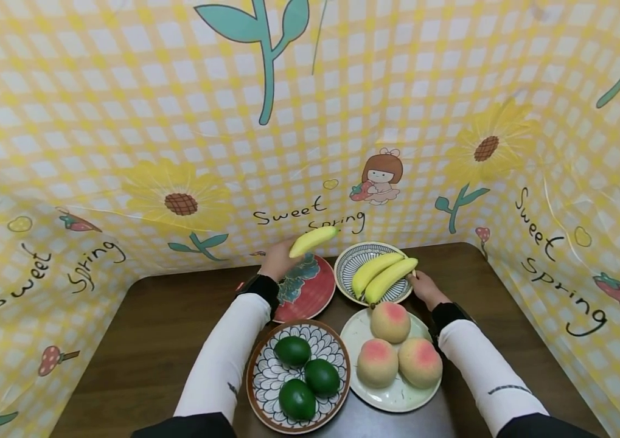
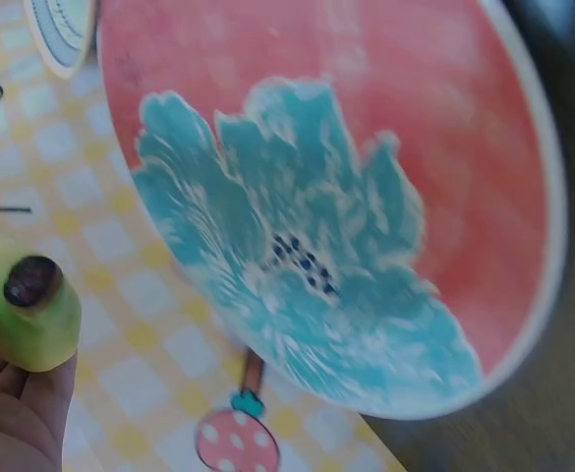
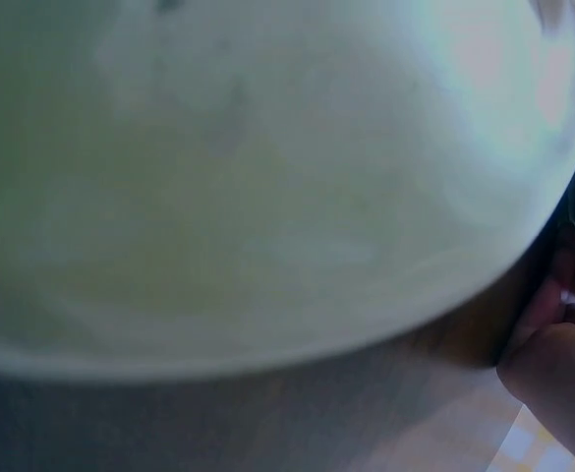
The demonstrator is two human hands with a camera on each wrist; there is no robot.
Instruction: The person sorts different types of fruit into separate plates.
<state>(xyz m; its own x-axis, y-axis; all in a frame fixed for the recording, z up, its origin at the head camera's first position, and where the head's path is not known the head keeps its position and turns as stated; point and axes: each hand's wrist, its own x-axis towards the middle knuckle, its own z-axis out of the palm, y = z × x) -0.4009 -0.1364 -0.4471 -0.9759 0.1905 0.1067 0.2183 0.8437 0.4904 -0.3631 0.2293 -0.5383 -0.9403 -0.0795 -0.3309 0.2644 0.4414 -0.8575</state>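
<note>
My left hand (image 1: pixel 278 259) holds a yellow banana (image 1: pixel 314 241) up over the far edge of a red plate (image 1: pixel 317 292) with a teal flower. In the left wrist view, the dark tip of the banana (image 2: pixel 46 329) sticks out from the fingers. At the far right, my right hand (image 1: pixel 424 289) grips the rim of a blue-and-white patterned plate (image 1: pixel 345 267), thumb at its edge; the fingers are partly hidden behind the rim. Two bananas (image 1: pixel 383 277) lie side by side on that plate.
Nearer me, a pale green plate (image 1: pixel 392 401) bears three peaches (image 1: pixel 390 322), close under the right forearm. Left of it stands a brown-rimmed plate (image 1: pixel 255 389) with three green fruits (image 1: pixel 297 399). A yellow checked cloth (image 1: pixel 288 164) hangs behind the brown table (image 1: pixel 140 340).
</note>
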